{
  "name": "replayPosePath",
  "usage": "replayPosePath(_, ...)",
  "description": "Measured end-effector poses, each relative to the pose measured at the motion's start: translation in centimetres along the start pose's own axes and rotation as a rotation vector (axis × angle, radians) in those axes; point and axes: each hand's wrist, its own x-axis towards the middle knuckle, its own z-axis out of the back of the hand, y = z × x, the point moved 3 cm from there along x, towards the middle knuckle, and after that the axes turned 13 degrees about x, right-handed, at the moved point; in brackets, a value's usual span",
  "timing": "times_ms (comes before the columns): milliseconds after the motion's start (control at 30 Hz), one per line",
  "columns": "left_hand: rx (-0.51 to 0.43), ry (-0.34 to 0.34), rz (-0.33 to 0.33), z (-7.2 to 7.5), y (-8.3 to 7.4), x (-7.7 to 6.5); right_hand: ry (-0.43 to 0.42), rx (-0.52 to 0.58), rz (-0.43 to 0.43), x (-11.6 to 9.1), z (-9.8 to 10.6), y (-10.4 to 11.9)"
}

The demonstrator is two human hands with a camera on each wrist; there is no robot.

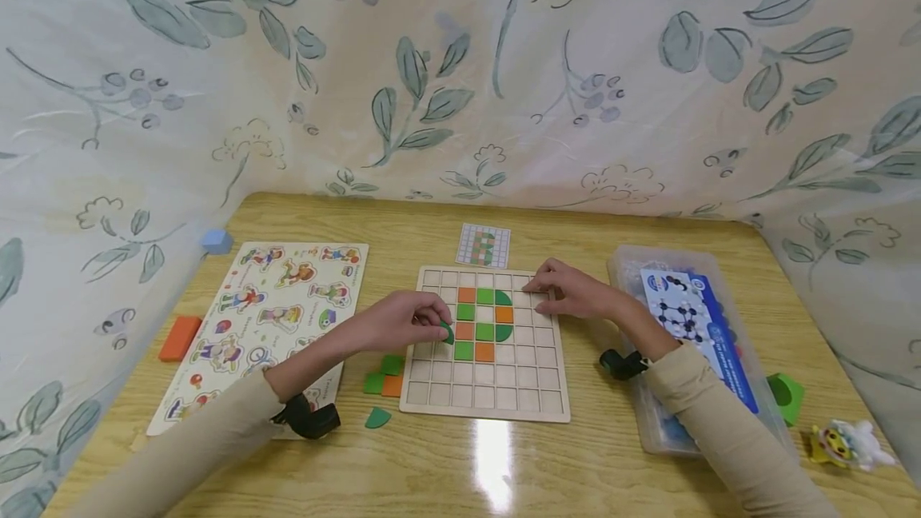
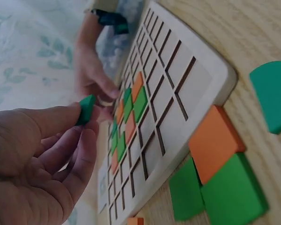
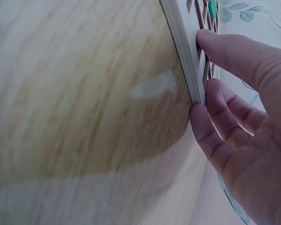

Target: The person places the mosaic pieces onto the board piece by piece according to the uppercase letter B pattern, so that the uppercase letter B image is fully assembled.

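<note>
A dark green quarter-circle tile (image 2: 86, 109) is pinched between the thumb and fingers of my left hand (image 1: 406, 320), over the left side of the wooden grid board (image 1: 504, 406). Orange squares (image 1: 484, 352), green squares (image 1: 464, 351) and two dark green quarter-circle tiles (image 1: 504, 332) fill several cells mid-board. Bare cells surround them, and one lies enclosed among them. My right hand (image 1: 579, 292) rests at the board's upper right edge. In the right wrist view its fingertips (image 3: 199, 112) touch the rim, with the thumb on the grid. A small pattern card (image 1: 484, 245) lies behind the board.
Loose green and orange squares (image 1: 374, 383) and a dark green quarter-circle (image 1: 377, 417) lie left of the board. Farther left is a picture puzzle board (image 1: 288, 294), with an orange block (image 1: 180, 338) and blue block (image 1: 217, 241). A plastic box (image 1: 658, 422) stands on the right.
</note>
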Motion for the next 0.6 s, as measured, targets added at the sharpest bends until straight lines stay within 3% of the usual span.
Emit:
replayPosePath(133, 0.045, 0.030, -0.027, -0.5, -0.4, 2.0, -0.001, 0.003, 0.010, -0.1, 0.0, 0.1)
replayPosePath(267, 0.137, 0.100, -0.145, -1.1, -1.6, 4.3, -0.009, 0.012, 0.036, -0.2, 0.2, 0.1)
replayPosePath(367, 0.154, 0.162, -0.204, -1.7, -2.4, 5.6, -0.006, 0.024, 0.037, -0.2, 0.1, 0.0)
replayPosePath(433, 0.149, 0.177, -0.209, -2.1, -3.0, 6.1, -0.002, 0.031, 0.039, -0.1, 0.1, 0.0)
replayPosePath(600, 0.113, 0.186, -0.139, -3.4, -3.7, 6.9, 0.002, 0.034, 0.040, 0.0, 0.0, 0.1)
